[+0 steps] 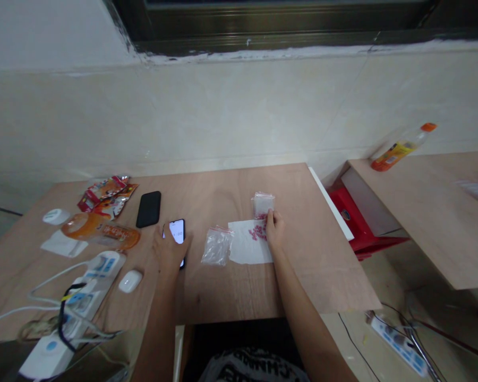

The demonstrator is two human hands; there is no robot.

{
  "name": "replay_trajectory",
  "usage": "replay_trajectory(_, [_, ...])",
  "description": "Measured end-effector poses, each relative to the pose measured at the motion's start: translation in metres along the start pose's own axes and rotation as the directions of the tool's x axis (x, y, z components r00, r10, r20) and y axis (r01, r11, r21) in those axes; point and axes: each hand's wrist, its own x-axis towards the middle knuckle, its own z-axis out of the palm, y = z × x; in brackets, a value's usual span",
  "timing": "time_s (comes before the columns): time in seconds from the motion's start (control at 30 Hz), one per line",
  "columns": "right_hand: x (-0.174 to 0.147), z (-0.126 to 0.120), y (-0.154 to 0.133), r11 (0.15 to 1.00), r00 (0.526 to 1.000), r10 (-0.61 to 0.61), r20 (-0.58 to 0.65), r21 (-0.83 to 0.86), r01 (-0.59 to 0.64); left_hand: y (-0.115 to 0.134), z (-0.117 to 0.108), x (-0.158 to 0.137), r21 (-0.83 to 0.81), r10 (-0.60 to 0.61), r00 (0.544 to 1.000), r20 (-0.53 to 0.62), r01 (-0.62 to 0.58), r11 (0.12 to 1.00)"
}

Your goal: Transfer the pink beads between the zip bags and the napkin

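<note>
My left hand (169, 249) lies over a lit smartphone (177, 231), thumb apart from the fingers, and holds nothing that shows. On the right, my right hand (276, 228) is closed, fingertips pressed together at the lower edge of a stack of small clear zip bags (263, 202). Whatever is between those fingertips is too small to make out. Beside them, small pink-red pieces (258, 232) are scattered on a white sheet of paper (242, 252). A larger clear zip bag (217, 246) lies against the paper's left edge.
Left: black phone (148, 209), snack packets (108, 195), orange bottle on its side (101, 231), white lid (56, 216), white case (130, 281), power strip (91, 286) with cables. Right: red stool (352, 220), second table (434, 212) with a drink bottle (400, 151).
</note>
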Motion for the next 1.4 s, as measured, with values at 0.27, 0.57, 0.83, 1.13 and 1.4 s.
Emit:
replay_trajectory(0.27, [-0.001, 0.000, 0.004, 0.999, 0.998, -0.031, 0.059, 0.031, 0.029, 0.088, 0.002, -0.002, -0.257, 0.409, 0.913, 0.008, -0.393, 0.883])
replay_trajectory(0.57, [0.003, -0.002, 0.015, 0.968, 0.992, 0.100, -0.073, 0.239, -0.080, 0.177, 0.041, -0.014, -0.234, 0.755, 0.623, 0.204, -0.718, 0.656])
replay_trajectory(0.83, [0.006, 0.000, 0.021, 0.962, 0.986, 0.126, -0.105, 0.257, -0.095, 0.207, 0.063, -0.016, -0.142, 0.809, 0.545, 0.222, -0.803, 0.579])
replay_trajectory(1.13, [0.001, -0.002, 0.014, 0.973, 0.992, 0.096, -0.086, 0.219, -0.075, 0.214, 0.072, -0.019, -0.115, 0.838, 0.512, 0.188, -0.836, 0.537])
replay_trajectory(1.4, [0.006, 0.000, 0.021, 0.982, 0.989, 0.104, -0.105, 0.169, -0.085, 0.208, 0.057, -0.022, -0.227, 0.780, 0.618, 0.095, -0.749, 0.622])
